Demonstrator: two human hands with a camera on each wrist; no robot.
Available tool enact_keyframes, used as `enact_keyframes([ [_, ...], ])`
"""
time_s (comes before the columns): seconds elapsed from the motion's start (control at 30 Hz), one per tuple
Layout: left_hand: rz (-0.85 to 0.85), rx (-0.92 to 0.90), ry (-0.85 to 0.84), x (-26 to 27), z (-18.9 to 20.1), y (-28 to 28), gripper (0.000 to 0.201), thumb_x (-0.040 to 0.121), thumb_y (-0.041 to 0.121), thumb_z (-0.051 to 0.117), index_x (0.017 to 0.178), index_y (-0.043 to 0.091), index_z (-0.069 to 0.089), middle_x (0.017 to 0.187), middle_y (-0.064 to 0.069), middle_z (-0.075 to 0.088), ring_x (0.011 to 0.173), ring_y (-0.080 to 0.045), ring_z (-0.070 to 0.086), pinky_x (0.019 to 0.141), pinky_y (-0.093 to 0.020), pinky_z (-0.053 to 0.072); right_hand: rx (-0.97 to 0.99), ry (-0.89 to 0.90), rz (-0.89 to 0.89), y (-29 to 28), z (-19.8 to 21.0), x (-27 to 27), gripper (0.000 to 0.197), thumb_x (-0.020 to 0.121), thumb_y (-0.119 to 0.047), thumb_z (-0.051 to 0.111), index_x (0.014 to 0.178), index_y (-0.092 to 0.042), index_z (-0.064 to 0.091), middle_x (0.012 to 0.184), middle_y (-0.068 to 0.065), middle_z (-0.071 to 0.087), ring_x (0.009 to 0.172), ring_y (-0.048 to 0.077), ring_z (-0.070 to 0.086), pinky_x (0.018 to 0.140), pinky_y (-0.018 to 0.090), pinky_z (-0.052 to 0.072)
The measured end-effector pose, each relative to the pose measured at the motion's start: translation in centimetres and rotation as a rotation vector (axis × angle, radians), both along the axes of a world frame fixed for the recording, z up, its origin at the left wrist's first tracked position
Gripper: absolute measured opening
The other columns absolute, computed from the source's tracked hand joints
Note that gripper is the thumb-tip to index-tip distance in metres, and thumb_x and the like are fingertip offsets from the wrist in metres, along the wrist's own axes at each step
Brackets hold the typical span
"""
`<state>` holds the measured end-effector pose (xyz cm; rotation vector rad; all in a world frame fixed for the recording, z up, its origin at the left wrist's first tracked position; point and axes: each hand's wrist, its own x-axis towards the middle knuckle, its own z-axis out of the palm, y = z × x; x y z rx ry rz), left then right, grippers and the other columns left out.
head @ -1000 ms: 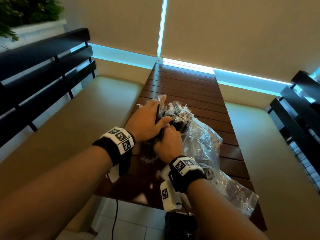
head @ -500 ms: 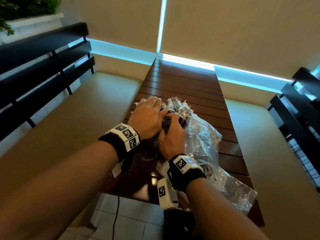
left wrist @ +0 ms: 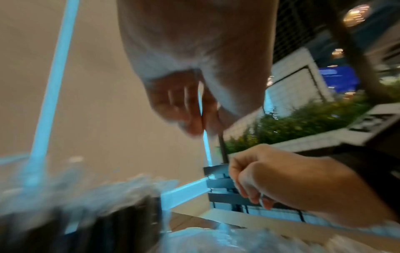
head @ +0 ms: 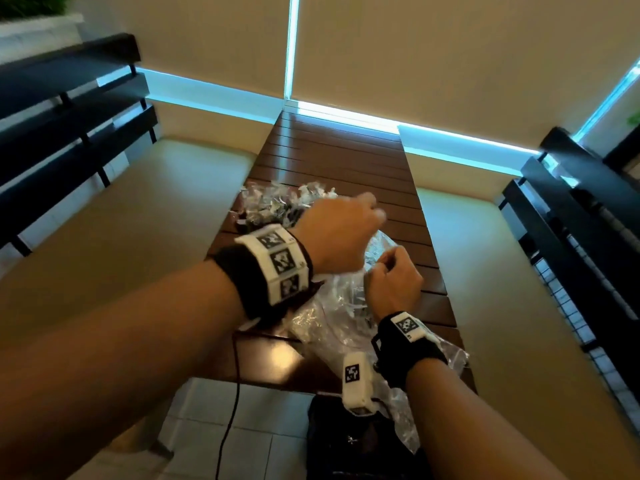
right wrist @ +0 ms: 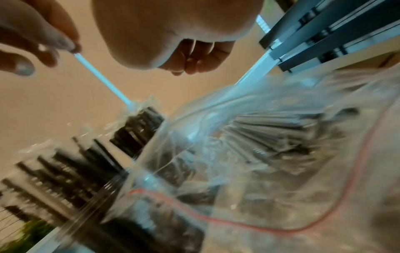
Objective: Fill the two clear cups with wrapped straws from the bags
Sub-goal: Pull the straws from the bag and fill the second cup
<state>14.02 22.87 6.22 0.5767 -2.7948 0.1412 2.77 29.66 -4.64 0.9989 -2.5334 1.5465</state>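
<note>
Several black wrapped straws (head: 277, 206) stand bunched in the clear cups on the slatted table (head: 332, 157); my left wrist hides the cups themselves. In the right wrist view the cup straws (right wrist: 65, 171) rise to the left of a clear zip bag (right wrist: 281, 196) that lies open with more straws (right wrist: 270, 137) inside. My left hand (head: 346, 223) hovers blurred over the bag (head: 329, 317), fingers (left wrist: 186, 109) hanging loosely bent, nothing in them. My right hand (head: 391, 278) is just above the bag's mouth, its fingers (left wrist: 249, 188) curled in, with a gap to the plastic.
Cushioned benches (head: 121, 220) with dark slatted backrests (head: 69, 109) flank the narrow table on both sides. The bag's tail hangs past the near table edge (head: 263, 379). A black bag (head: 349, 441) and a cable (head: 232, 410) are on the tiled floor below.
Both hands have let go of the straw bundle at the cups. The left hand has swung right across toward the bag; the right hand has pulled back toward the bag's mouth.
</note>
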Motion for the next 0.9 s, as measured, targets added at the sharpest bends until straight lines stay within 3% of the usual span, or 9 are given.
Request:
enact_keyframes([
  [0.17, 0.015, -0.023, -0.593, -3.0, -6.2, 2.4, 0.067, 0.071, 0.050, 0.082, 0.121, 0.015, 0.053, 0.123, -0.005, 0.050, 0.095, -0.024, 0.064, 0.068, -0.035, 0.044, 0.152, 0.022, 0.106, 3.8, -2.1, -2.2, 0.021, 0.080, -0.008, 0.055, 0.061, -0.012, 0.045, 0.055, -0.001, 0.048, 0.051, 0.012, 0.040, 0.050, 0.030, 0.029],
  [0.27, 0.070, 0.038, -0.488, -3.4, -7.9, 2.4, 0.027, 0.089, 0.016, 0.064, 0.114, 0.013, 0.053, 0.127, -0.008, 0.054, 0.095, -0.028, 0.067, 0.065, -0.036, 0.045, 0.413, 0.013, 0.412, 5.2, -2.3, -2.0, 0.026, 0.080, -0.008, 0.056, 0.056, -0.017, 0.051, 0.052, -0.003, 0.050, 0.049, 0.007, 0.041, 0.056, 0.026, 0.032],
  [0.33, 0.105, 0.057, -0.390, -3.7, -7.7, 2.0, 0.018, 0.091, 0.005, 0.052, 0.107, 0.012, 0.056, 0.116, -0.008, 0.061, 0.093, -0.030, 0.068, 0.064, -0.037, 0.046, 0.556, 0.011, 0.533, 5.4, -2.7, -1.7, 0.020, 0.081, -0.008, 0.055, 0.070, -0.017, 0.069, 0.071, -0.001, 0.067, 0.064, 0.011, 0.058, 0.064, 0.023, 0.041],
  [0.43, 0.095, 0.128, -0.355, -4.4, -6.6, 1.8, 0.016, 0.090, 0.009, 0.052, 0.105, 0.012, 0.057, 0.110, -0.009, 0.060, 0.094, -0.031, 0.065, 0.065, -0.036, 0.043, 0.579, 0.060, 0.509, 4.3, -3.3, -1.8, 0.020, 0.081, -0.012, 0.052, 0.094, -0.009, 0.067, 0.095, 0.011, 0.069, 0.088, 0.028, 0.063, 0.070, 0.028, 0.043],
  [0.53, 0.071, 0.174, -0.346, -5.1, -5.5, 2.2, 0.020, 0.091, 0.016, 0.056, 0.110, 0.013, 0.058, 0.112, -0.008, 0.057, 0.098, -0.029, 0.064, 0.069, -0.035, 0.045, 0.658, 0.182, 0.427, 3.0, -2.9, -2.0, 0.028, 0.078, -0.030, 0.048, 0.098, -0.017, 0.064, 0.096, 0.005, 0.068, 0.090, 0.025, 0.065, 0.071, 0.031, 0.050],
  [0.63, 0.050, 0.216, -0.317, -5.6, -5.0, 2.5, 0.025, 0.091, 0.022, 0.059, 0.114, 0.012, 0.058, 0.116, -0.009, 0.056, 0.104, -0.029, 0.061, 0.074, -0.035, 0.045, 0.788, 0.142, 0.415, 2.4, -1.1, -2.6, 0.025, 0.092, -0.033, 0.052, 0.104, -0.016, 0.067, 0.103, 0.005, 0.067, 0.087, 0.019, 0.058, 0.079, 0.035, 0.052],
  [0.7, 0.035, 0.227, -0.291, -5.8, -5.2, 2.3, 0.026, 0.091, 0.020, 0.060, 0.115, 0.011, 0.059, 0.117, -0.010, 0.057, 0.105, -0.029, 0.061, 0.074, -0.033, 0.044, 0.902, 0.086, 0.469, 1.9, -0.7, -3.2, 0.032, 0.094, -0.037, 0.053, 0.116, -0.016, 0.063, 0.116, 0.007, 0.064, 0.096, 0.021, 0.056, 0.092, 0.038, 0.050],
  [0.8, 0.022, 0.252, -0.259, -5.8, -6.0, 2.0, 0.023, 0.092, 0.020, 0.061, 0.113, 0.012, 0.059, 0.114, -0.009, 0.058, 0.102, -0.028, 0.062, 0.074, -0.033, 0.046, 0.979, 0.101, 0.504, 0.9, -2.2, -2.9, 0.030, 0.095, -0.033, 0.053, 0.118, -0.018, 0.064, 0.122, 0.007, 0.064, 0.112, 0.027, 0.060, 0.096, 0.038, 0.049],
  [0.9, 0.015, 0.278, -0.234, -5.8, -7.0, 1.8, 0.027, 0.093, 0.031, 0.063, 0.111, 0.011, 0.061, 0.111, -0.008, 0.058, 0.097, -0.027, 0.063, 0.075, -0.034, 0.050, 1.046, 0.118, 0.513, 0.4, -4.4, -2.5, 0.043, 0.092, -0.025, 0.057, 0.134, -0.019, 0.054, 0.140, 0.008, 0.052, 0.127, 0.028, 0.050, 0.104, 0.041, 0.042],
])
